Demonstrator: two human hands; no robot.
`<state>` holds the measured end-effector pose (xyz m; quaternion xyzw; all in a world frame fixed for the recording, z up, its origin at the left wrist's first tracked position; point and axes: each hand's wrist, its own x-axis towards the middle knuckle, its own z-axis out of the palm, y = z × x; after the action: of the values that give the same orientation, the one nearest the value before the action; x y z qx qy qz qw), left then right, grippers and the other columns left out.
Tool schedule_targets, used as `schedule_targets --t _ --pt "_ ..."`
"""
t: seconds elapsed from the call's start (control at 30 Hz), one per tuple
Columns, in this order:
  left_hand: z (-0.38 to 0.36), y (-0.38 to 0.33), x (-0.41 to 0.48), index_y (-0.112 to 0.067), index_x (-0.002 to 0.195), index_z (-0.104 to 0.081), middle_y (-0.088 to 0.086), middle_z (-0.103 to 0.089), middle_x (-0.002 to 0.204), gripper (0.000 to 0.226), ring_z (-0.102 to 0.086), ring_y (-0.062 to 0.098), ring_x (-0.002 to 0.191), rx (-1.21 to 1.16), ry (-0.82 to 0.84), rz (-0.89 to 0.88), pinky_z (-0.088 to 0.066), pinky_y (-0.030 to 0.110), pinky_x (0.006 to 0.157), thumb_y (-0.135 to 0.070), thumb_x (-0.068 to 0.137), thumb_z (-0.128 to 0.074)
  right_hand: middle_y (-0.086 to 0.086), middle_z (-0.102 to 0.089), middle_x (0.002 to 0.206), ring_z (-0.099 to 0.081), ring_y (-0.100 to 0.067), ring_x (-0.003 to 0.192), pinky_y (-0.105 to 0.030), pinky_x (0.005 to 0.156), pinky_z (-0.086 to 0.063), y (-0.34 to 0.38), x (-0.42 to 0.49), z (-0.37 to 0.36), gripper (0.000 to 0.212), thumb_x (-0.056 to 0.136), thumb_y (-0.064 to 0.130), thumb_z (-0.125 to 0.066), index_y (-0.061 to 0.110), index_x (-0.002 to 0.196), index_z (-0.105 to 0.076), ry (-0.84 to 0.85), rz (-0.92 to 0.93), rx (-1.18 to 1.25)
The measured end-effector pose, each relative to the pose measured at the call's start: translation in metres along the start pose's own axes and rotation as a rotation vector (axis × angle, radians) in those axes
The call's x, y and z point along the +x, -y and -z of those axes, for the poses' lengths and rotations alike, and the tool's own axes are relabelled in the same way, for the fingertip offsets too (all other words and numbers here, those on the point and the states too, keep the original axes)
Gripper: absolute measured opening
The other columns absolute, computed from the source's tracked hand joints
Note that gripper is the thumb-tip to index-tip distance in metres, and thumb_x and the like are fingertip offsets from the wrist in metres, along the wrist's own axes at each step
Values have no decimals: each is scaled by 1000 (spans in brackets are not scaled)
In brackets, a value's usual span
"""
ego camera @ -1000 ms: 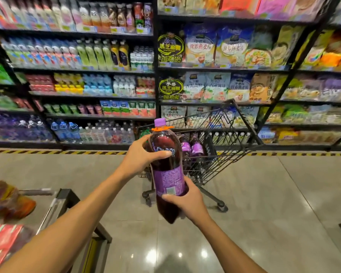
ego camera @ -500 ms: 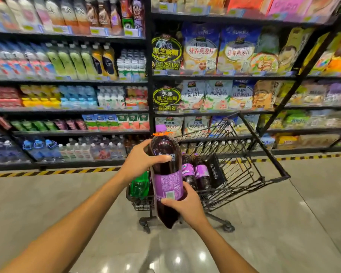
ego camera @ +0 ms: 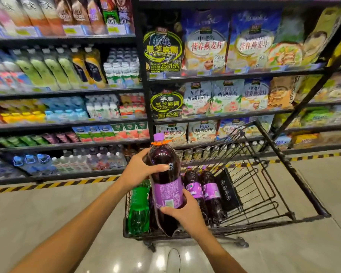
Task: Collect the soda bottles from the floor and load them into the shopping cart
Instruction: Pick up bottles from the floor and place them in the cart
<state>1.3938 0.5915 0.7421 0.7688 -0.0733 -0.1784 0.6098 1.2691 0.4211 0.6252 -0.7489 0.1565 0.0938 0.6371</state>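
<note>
Both hands grasp a large purple soda bottle upright over the near left end of the black wire shopping cart: the left hand wraps its upper body, and the right hand cups it at the lower edge of the label. Inside the cart, a green bottle lies left of the held one, and two smaller purple bottles lie just right of it. Stocked shelves stand beyond the cart.

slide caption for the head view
Left hand and right hand hold a purple soda bottle at the shopping cart.
</note>
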Motion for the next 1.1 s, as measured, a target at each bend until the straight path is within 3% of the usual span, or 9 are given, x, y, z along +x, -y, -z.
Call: schedule_targets --t 0.27,0.4,0.5,0.63,0.7,0.77,0.83,0.93,1.1 --pt "-8 86 82 -28 114 -66 -18 -77 101 53 -72 -1 94 -55 -28 161 -55 15 78 -3 73 -88 17 -77 109 -74 -4 99 -36 92 -61 -56 72 -19 79 59 45 -101 34 127 -62 17 -150 64" --pt "-13 150 114 -32 124 -65 -13 -77 110 71 -72 6 103 -51 -20 292 -58 27 89 -34 60 -97 23 -77 105 -74 -4 97 -23 85 -58 -92 98 -36 80 57 49 -102 35 124 -61 22 -271 100" --pt "-17 198 139 -49 105 -61 -23 -74 96 56 -70 -7 91 -34 -33 360 -56 20 83 -33 63 -94 23 -78 103 -74 1 94 -21 85 -59 -116 118 -43 91 46 66 -98 33 124 -64 11 -341 82" --pt "-16 244 169 -36 111 -66 -14 -78 100 80 -74 9 96 -58 49 492 -58 36 93 -63 42 -96 22 -78 104 -74 1 95 -24 90 -59 -141 142 -53 75 61 48 -100 31 125 -64 46 -448 73" --pt "-15 254 185 -21 115 -66 0 -78 105 84 -76 13 92 -48 118 563 -61 34 85 -59 46 -97 22 -78 104 -74 2 95 -19 87 -56 -150 153 -57 74 61 47 -100 31 123 -64 56 -495 82" --pt "-16 261 201 -12 109 -63 8 -75 95 44 -75 6 71 -57 170 641 -59 22 60 -28 77 -89 20 -79 104 -74 0 96 -23 91 -57 -156 162 -59 79 52 57 -99 33 119 -64 55 -544 90" --pt "-15 268 213 -17 117 -59 5 -73 99 37 -73 3 68 -38 212 700 -56 20 51 -24 87 -80 20 -79 104 -74 -1 98 -31 99 -57 -159 168 -60 85 44 70 -96 35 115 -65 57 -571 78" --pt "-12 282 222 -24 133 -55 3 -74 117 65 -73 14 97 -43 255 727 -64 32 69 -44 79 -84 21 -78 106 -73 1 99 -31 101 -54 -158 174 -59 81 50 70 -95 35 117 -66 69 -568 74" --pt "-4 287 229 -25 126 -61 1 -75 113 65 -73 17 101 -57 258 781 -63 40 83 -52 73 -87 18 -78 109 -73 -2 103 -34 105 -53 -155 182 -56 76 58 65 -93 31 122 -67 116 -586 48"
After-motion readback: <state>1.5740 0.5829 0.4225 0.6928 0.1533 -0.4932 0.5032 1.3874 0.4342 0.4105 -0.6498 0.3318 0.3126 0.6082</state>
